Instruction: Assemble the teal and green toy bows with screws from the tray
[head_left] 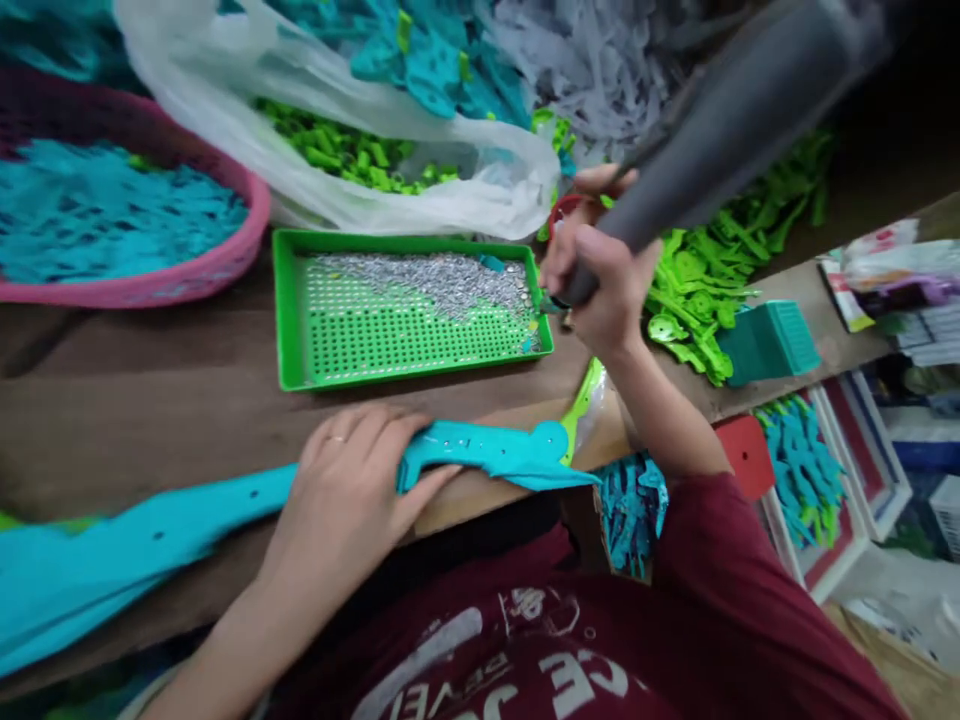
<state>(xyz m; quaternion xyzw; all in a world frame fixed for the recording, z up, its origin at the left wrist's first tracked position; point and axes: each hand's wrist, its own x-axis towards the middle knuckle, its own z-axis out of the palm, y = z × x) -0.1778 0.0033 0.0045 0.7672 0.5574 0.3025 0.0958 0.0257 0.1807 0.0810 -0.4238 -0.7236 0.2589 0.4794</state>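
Note:
My left hand (349,485) is wrapped over a long blue plastic toy gun (491,450) lying along the near edge of the bench. The toy's wide end reaches out of view at the left, and a light green part (583,410) lies by its right end. My right hand (604,270) grips a dark grey electric screwdriver (712,140), tilted, with its thick end toward the upper right. The tip is over the right end of a green perforated tray (300,372), which holds many small silver screws (442,280).
Left of the tray stands a pink basket (259,225) of blue parts. A white plastic bag (330,212) holds green pieces behind it. Green parts (697,290) are piled at the right beside a teal box (780,340). A red stool top (744,455) is lower right.

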